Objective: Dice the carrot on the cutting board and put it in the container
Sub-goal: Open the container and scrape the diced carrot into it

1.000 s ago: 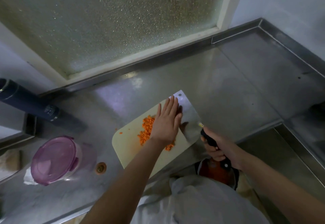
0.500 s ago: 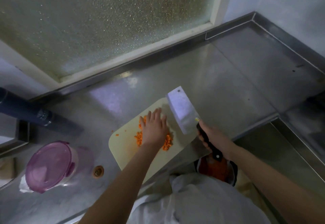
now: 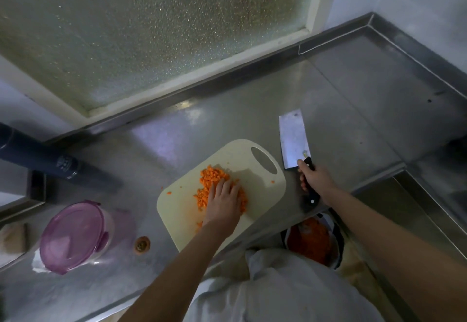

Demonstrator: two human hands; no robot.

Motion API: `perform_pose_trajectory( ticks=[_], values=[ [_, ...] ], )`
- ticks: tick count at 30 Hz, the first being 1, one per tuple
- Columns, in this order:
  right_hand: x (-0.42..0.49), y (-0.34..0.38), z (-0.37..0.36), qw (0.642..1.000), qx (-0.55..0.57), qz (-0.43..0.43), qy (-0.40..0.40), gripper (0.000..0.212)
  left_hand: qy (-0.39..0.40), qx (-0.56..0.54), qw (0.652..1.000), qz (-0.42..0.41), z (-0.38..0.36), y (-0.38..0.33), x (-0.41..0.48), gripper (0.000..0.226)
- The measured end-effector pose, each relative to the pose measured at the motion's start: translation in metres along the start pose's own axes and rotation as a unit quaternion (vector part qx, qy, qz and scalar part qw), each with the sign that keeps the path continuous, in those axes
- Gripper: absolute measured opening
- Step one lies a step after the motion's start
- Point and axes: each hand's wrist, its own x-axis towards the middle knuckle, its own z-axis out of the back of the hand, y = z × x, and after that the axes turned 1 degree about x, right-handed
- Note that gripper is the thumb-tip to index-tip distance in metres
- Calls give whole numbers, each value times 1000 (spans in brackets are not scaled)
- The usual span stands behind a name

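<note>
While the left hand [image 3: 223, 201] lies palm-down on the diced carrot [image 3: 213, 176], fingers together and nearly straight, it presses on the heap without closing round anything. The heap sits about mid-board on the cream cutting board [image 3: 177, 220]. A few stray orange bits lie toward the board's left edge and near its handle slot at the far right end.

Right hand [image 3: 316, 179]: fingers wrapped round the black handle of a cleaver [image 3: 294, 139], firm grip. The blade is off the board, just right of the handle slot, broad face up and tip pointing far. Cannot tell whether it rests on the steel counter [image 3: 252, 109] or is held just above it.

Near left on the counter: purple-lidded container [image 3: 75, 235], lid on, well apart from the board. Between it and the board lies a carrot end stub [image 3: 142, 244].

Below the counter's near edge, under the right forearm: dark-rimmed bowl [image 3: 312, 242] holding orange pieces, partly hidden by the white garment [image 3: 278, 291].

Far left: dark cylinder [image 3: 38, 160], lying tilted. Behind the counter: frosted window [image 3: 151, 31].
</note>
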Motion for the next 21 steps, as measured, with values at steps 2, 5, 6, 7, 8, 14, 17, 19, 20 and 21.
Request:
perform_pose_trajectory(
  ticks=[2, 5, 6, 7, 8, 14, 17, 19, 20, 21],
  values=[
    [4, -4, -3, 999, -35, -2, -11, 26, 3, 2, 1000, 0, 0, 0, 0, 44],
    [8, -8, -11, 992, -123, -4, -36, 27, 12, 6, 1000, 1, 0, 1, 0, 44],
    [6, -7, -14, 987, -157, 0, -46, 36, 14, 7, 1000, 1, 1, 1, 0, 44],
    [3, -4, -17, 982, -180, 8, -55, 40, 16, 9, 1000, 2, 1, 0, 0, 44],
    [-1, -3, -20, 977, -200, 20, -64, 40, 18, 13, 1000, 1, 1, 0, 0, 44],
    [-3, -7, -19, 968, -229, 52, -92, 32, 20, 66, 998, -12, 8, -3, 6, 43],
    [-13, -6, -18, 979, -163, 89, -86, 30, -24, 19, 999, -11, 19, -15, 20, 43],
    [-23, -5, -20, 979, -142, 119, -83, 29, -70, -59, 995, 36, 28, -27, 35, 44],
    [-27, -6, -22, 978, -138, 132, -81, 27, -86, -99, 989, 69, 33, -32, 42, 45],
    [-31, -7, -24, 977, -136, 147, -77, 25, -89, -139, 981, 102, 38, -36, 50, 48]
  ],
)
